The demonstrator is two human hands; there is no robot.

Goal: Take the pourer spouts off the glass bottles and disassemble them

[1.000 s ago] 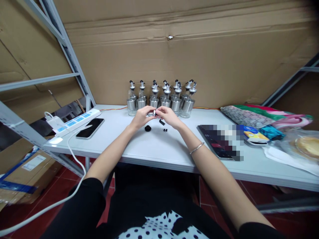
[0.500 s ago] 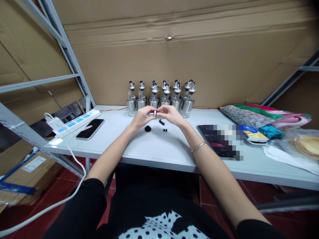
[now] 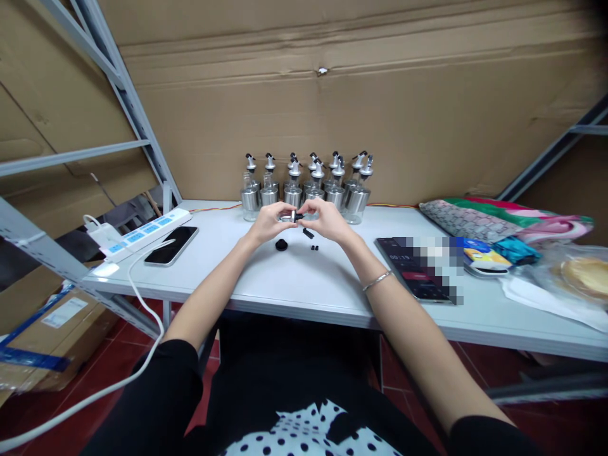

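Above the table's middle, my left hand (image 3: pixel 266 223) pinches a small silver pourer spout (image 3: pixel 293 216) between thumb and fingers. My right hand (image 3: pixel 327 220) is closed in a pinch at the spout's other end, on a black part (image 3: pixel 299 216) that points right. The fingers cover some of both pieces. On the white tabletop below lie a round black stopper (image 3: pixel 281 245), a flat black strip (image 3: pixel 308 234) and two tiny black pieces (image 3: pixel 314 247). Just behind my hands stand rows of glass-and-steel bottles (image 3: pixel 357 199), most topped with silver pourers; two at front left have open necks.
To the left, a white power strip (image 3: pixel 147 234) with a plug and cable lies beside a phone (image 3: pixel 171 246). On the right are a tablet-like device (image 3: pixel 413 269), a colourful cloth bundle (image 3: pixel 503 221) and a wrapped round item (image 3: pixel 586 278). Cardboard (image 3: pixel 285 114) backs the table (image 3: pixel 304 288).
My right hand has drawn slightly to the right, and the black part between my hands now shows. The spout has shifted slightly left in my left hand's grip.
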